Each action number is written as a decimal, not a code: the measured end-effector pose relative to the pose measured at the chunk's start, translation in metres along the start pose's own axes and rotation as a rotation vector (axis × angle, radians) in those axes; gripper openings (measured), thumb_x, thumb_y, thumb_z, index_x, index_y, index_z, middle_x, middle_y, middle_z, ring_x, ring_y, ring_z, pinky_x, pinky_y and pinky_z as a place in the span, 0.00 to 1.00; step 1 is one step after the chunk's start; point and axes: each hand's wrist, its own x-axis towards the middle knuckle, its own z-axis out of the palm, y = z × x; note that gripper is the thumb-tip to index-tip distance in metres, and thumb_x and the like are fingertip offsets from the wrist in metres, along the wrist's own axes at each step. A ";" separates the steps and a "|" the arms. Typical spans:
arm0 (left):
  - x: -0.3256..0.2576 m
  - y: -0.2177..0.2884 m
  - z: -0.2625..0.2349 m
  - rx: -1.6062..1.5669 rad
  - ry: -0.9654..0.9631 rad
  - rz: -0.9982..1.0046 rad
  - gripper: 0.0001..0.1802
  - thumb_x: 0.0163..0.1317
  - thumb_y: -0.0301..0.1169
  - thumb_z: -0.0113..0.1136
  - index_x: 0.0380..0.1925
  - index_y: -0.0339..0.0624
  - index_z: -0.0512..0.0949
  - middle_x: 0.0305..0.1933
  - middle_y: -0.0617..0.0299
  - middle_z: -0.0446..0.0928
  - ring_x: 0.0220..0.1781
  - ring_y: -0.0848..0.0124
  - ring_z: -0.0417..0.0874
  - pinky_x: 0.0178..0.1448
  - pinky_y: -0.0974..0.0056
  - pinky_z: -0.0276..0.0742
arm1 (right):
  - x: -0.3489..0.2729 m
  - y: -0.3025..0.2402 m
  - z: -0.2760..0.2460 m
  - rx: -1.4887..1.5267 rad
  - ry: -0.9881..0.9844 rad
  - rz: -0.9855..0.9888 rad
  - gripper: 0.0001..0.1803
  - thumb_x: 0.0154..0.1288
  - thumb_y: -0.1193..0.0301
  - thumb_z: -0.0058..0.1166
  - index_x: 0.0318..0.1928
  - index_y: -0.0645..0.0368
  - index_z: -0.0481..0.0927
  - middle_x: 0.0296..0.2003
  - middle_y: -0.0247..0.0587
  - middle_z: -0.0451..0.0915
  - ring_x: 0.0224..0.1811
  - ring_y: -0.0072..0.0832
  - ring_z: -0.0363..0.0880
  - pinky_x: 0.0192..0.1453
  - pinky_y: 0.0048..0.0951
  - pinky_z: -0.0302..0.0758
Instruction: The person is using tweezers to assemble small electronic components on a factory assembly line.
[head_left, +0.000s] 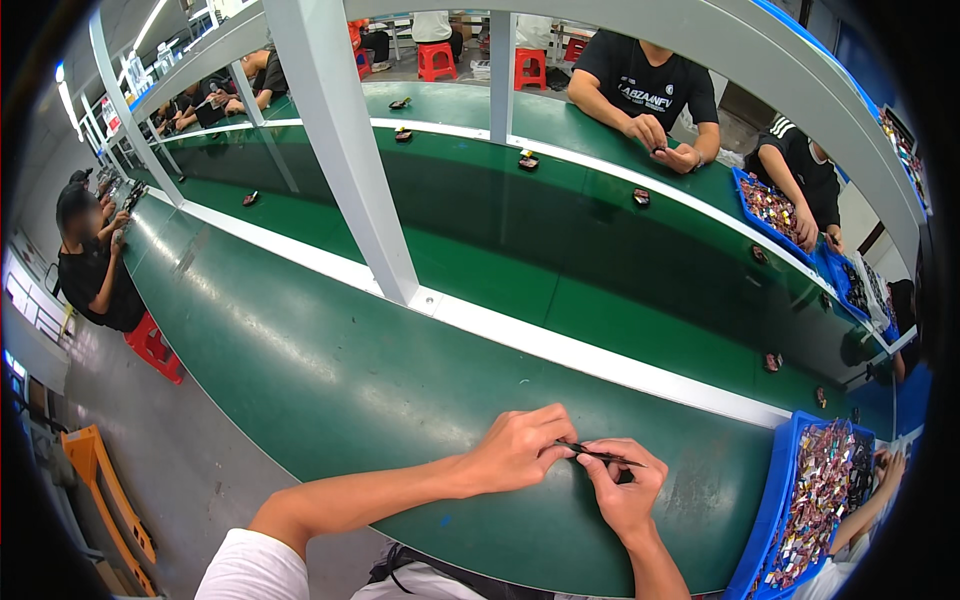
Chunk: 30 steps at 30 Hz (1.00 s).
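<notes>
Above the green tabletop [330, 400], my two hands meet on a small, thin black piece [606, 457] with a narrow pointed end. My left hand [520, 448] pinches its left end between thumb and fingertips. My right hand [630, 488] has the other end, thumb below and fingers curled over it. A darker bit shows under the right fingers, but I cannot make out what it is. The fingers hide most of the piece.
At right stands a blue bin [775, 500] of small wired parts, with another person's arm [870, 505] beside it. Beyond a white rail [600, 365], a green conveyor belt [490, 290] carries several small dark parts. A grey post [345, 150] rises ahead. Co-workers sit around.
</notes>
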 end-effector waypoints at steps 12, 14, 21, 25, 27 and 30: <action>0.000 -0.004 0.001 0.006 0.020 0.042 0.08 0.56 0.21 0.71 0.34 0.38 0.81 0.37 0.60 0.79 0.27 0.61 0.81 0.30 0.57 0.76 | 0.001 -0.002 0.000 -0.006 0.002 0.000 0.09 0.54 0.83 0.73 0.36 0.61 0.90 0.33 0.38 0.89 0.15 0.12 0.65 0.19 0.19 0.61; -0.001 -0.006 0.002 0.010 0.030 0.075 0.08 0.56 0.20 0.72 0.35 0.37 0.82 0.38 0.60 0.79 0.23 0.66 0.79 0.28 0.60 0.75 | 0.000 -0.001 0.000 -0.007 0.002 0.000 0.09 0.54 0.83 0.73 0.36 0.61 0.90 0.33 0.38 0.89 0.15 0.12 0.65 0.19 0.19 0.61; -0.001 -0.007 0.002 0.006 0.033 0.073 0.08 0.56 0.20 0.72 0.34 0.37 0.82 0.38 0.60 0.80 0.24 0.66 0.79 0.28 0.61 0.75 | 0.000 -0.002 0.000 0.003 -0.003 -0.006 0.09 0.54 0.83 0.73 0.36 0.62 0.89 0.33 0.39 0.89 0.15 0.11 0.66 0.19 0.18 0.61; -0.001 -0.006 0.002 0.002 0.036 0.079 0.08 0.56 0.20 0.72 0.35 0.37 0.82 0.38 0.60 0.80 0.24 0.66 0.79 0.28 0.61 0.76 | -0.001 0.001 0.001 0.037 0.006 -0.010 0.09 0.54 0.83 0.73 0.36 0.62 0.89 0.34 0.40 0.90 0.15 0.11 0.67 0.19 0.17 0.61; -0.001 -0.004 0.002 0.001 0.038 0.075 0.08 0.57 0.20 0.72 0.36 0.37 0.82 0.39 0.60 0.80 0.24 0.66 0.79 0.28 0.61 0.76 | -0.001 0.001 0.001 0.035 0.016 -0.028 0.09 0.54 0.83 0.74 0.36 0.62 0.88 0.35 0.41 0.90 0.15 0.11 0.68 0.18 0.16 0.62; 0.000 -0.004 0.001 0.002 0.039 0.068 0.09 0.57 0.20 0.72 0.36 0.37 0.82 0.39 0.59 0.79 0.24 0.66 0.79 0.28 0.61 0.76 | -0.001 0.001 0.001 0.026 0.022 -0.047 0.10 0.53 0.83 0.74 0.36 0.62 0.88 0.35 0.42 0.90 0.15 0.11 0.68 0.18 0.17 0.62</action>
